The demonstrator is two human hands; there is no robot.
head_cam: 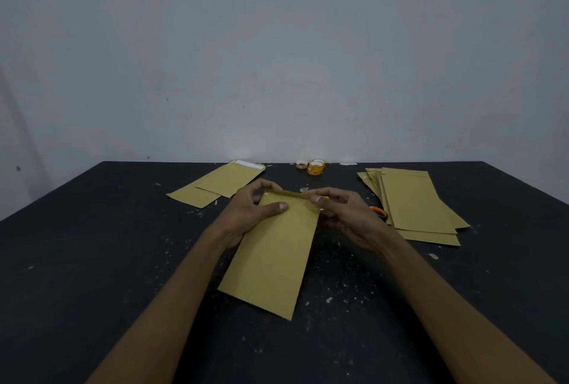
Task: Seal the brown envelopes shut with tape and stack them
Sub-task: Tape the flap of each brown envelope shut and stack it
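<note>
Both the left hand [251,214] and the right hand [345,214] are closed on the far end of a brown envelope [274,257]. It is laid lengthwise at the middle of the black worktop [92,245], with its near end pointing toward the near edge. The far left corner is gripped by the left hand, with the thumb pressed flat on the envelope's face and the fingers curled behind the folded flap. The right part of the flap is pinched between the thumb and fingers of the right hand. Whether the far end is lifted off the worktop cannot be told.

Toward the far edge, left of centre, two envelopes [212,189] are laid overlapping, and a white sheet [250,164] is seen at the open mouth of the farther one. A few tape rolls [315,167] are set at the far edge near its middle. Toward the far right corner a stack of envelopes [415,202] is fanned loosely. Between that stack and the right hand an orange handle [379,211] is partly seen, the remainder hidden.
</note>
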